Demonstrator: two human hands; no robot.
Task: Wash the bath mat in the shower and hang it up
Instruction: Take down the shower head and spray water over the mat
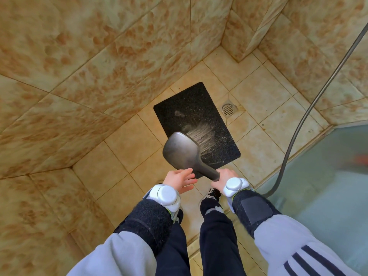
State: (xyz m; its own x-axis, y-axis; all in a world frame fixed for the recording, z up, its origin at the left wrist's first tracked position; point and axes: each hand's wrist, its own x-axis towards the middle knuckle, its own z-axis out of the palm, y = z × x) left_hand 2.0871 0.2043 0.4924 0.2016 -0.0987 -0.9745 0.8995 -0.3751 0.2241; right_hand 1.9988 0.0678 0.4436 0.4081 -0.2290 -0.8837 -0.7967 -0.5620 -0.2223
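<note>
Bath mat [191, 114]: black, rectangular, flat on the tiled shower floor [127, 148], just beside the drain [228, 109]. Long axis ran away from me, far end leaning left; near short edge lay just ahead of both grips. Right grip [223, 179]: closed round the shower head [179, 150] handle, spray striking the mat's middle. Left grip [179, 179]: open, empty, equally near; I judged it free for lifting. Writing: none legible; three dark stripes on the right sleeve [288, 246].

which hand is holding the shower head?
The right hand: it grips the shower head by its handle. The left hand is open beside it, gripping nothing.
</note>
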